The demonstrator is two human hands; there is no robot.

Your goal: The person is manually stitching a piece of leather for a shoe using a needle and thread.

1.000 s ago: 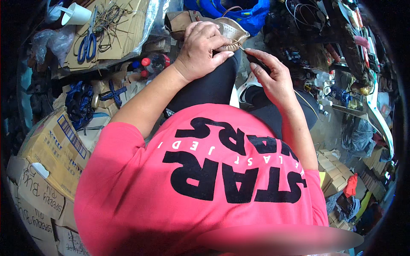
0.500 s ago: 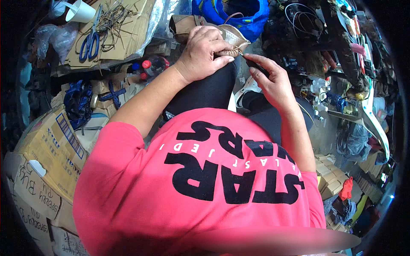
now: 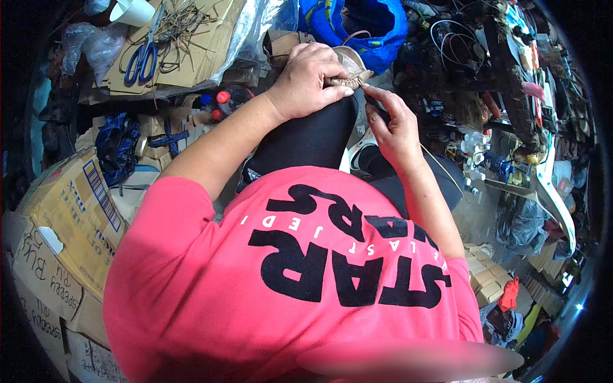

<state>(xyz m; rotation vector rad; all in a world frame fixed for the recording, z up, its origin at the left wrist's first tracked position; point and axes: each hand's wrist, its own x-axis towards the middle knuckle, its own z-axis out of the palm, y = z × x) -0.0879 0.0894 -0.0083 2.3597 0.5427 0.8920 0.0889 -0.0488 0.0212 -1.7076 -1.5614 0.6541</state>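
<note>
A tan leather shoe (image 3: 353, 62) with a row of thick lacing stitches along its edge rests over my raised knee. My left hand (image 3: 311, 73) is closed on it, with the thumb and fingers pinching near the stitched edge. My right hand (image 3: 397, 127) grips a dark-handled awl (image 3: 376, 106), whose thin tip meets the leather beside the stitches. The palm hides part of the awl's handle. A thin tan cord (image 3: 440, 163) trails away to the right of my right wrist. Part of the shoe is covered by my left hand.
Blue-handled scissors (image 3: 142, 60) and a tangle of brown laces (image 3: 185, 35) lie on stacked cardboard (image 3: 211, 64) at the far left. Beyond the shoe stands a blue bag (image 3: 389, 35). Red-capped bottles (image 3: 223, 97) are left of my knee; cardboard boxes (image 3: 70, 223) are nearer.
The awl and my right hand have shifted slightly left and nearer, and the handle has turned further under the fingers. The shoe has tilted a little in my left hand. The whole view has shifted slightly.
</note>
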